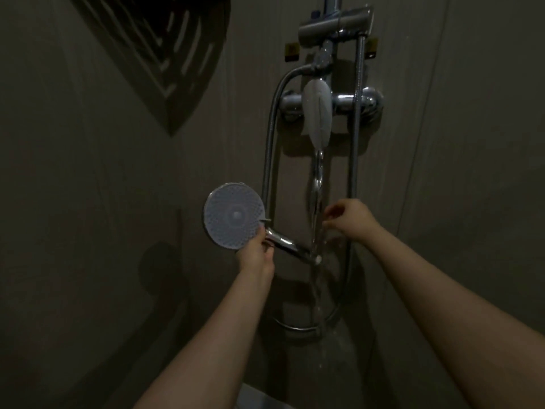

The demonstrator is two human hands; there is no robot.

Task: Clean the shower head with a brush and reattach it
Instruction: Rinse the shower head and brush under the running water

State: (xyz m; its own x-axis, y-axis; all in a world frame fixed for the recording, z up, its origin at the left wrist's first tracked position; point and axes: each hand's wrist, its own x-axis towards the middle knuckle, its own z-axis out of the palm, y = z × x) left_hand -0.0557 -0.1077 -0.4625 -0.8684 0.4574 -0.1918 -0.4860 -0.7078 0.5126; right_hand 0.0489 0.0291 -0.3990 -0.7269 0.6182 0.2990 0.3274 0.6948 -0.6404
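Chrome handle and pale round face mark the shower head (pixel 234 215), detached and held low at centre-left, its nozzle face turned toward the camera. Left hand (pixel 256 252) grasps it at the neck, fingers curled round the handle. Right hand (pixel 351 218) sits just right of the water stream (pixel 317 202), fingers loosely curled — whether it holds anything cannot be told. Stream falls from the tap (pixel 317 112) on the wall, between two hoses (pixel 354 143).
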